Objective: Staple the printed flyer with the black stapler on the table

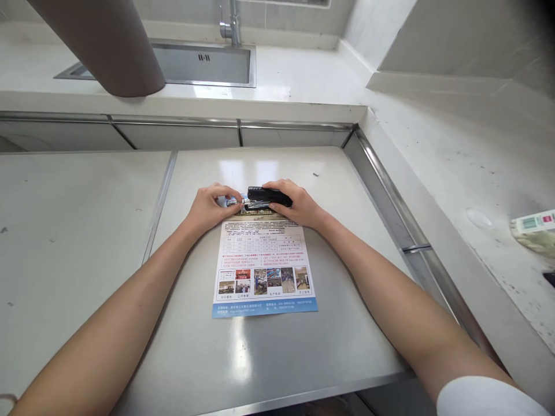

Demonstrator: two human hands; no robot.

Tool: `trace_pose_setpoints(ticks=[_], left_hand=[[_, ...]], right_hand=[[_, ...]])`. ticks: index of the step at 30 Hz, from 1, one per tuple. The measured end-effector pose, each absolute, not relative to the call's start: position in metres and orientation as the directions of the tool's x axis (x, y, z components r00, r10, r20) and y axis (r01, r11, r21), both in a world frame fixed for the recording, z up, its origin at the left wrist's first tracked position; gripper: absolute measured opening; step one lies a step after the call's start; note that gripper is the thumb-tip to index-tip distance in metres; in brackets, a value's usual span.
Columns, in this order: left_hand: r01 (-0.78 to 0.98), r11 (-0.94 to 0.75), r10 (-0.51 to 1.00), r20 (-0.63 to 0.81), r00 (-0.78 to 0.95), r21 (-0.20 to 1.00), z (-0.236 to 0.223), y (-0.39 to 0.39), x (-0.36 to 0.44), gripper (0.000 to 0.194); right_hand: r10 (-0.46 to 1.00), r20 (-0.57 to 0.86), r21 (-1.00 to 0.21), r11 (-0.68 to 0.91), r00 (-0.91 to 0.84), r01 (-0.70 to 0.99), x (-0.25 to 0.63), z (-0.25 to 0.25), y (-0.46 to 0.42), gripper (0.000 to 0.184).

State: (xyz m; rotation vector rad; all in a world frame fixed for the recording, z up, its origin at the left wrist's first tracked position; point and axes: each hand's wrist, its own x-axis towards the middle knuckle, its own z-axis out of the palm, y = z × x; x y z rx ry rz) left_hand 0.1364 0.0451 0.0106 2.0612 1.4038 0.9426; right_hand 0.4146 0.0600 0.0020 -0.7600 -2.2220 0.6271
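A black stapler [265,197] with a metal magazine lies across the top edge of a printed flyer [263,267] on a steel table [243,358]. My right hand [299,205] is closed over the stapler's black body from the right. My left hand [208,207] pinches the stapler's metal front end, fingers curled. The flyer lies flat, with tables, red text, photos and a blue band at its near edge.
A white counter [303,75] with a steel sink [203,62] and faucet [232,23] runs behind the table. Another counter [468,173] runs along the right, with a labelled packet [535,228] on it. A brown cylinder [108,46] hangs at upper left. A second steel table [65,231] adjoins on the left.
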Motion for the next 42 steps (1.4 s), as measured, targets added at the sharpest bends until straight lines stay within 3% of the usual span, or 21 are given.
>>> trace_pose_setpoints(ticks=[15,23,33,42], left_hand=[[0.546,-0.414,0.909,0.3,0.289,0.728,0.0105,0.0478,0.137,0.01],[0.539,-0.375,0.927,0.298,0.227,0.754,0.0111,0.0484,0.1368,0.01],[0.603,-0.189,0.981,0.179,0.077,0.775,0.0121,0.049,0.1339,0.021],[0.594,-0.23,0.97,0.232,0.075,0.771,0.0077,0.0514,0.1317,0.019]], right_hand=[[0.682,0.466,-0.647,0.697,-0.563,0.308,0.4157,-0.0012,0.0636,0.039],[0.721,0.426,-0.686,0.651,-0.546,0.324,0.4179,-0.002,0.065,0.041],[0.734,0.426,-0.708,0.634,-0.528,0.31,0.4191,-0.0041,0.0683,0.038],[0.757,0.409,-0.747,0.599,-0.51,0.288,0.4203,-0.0027,0.0694,0.035]])
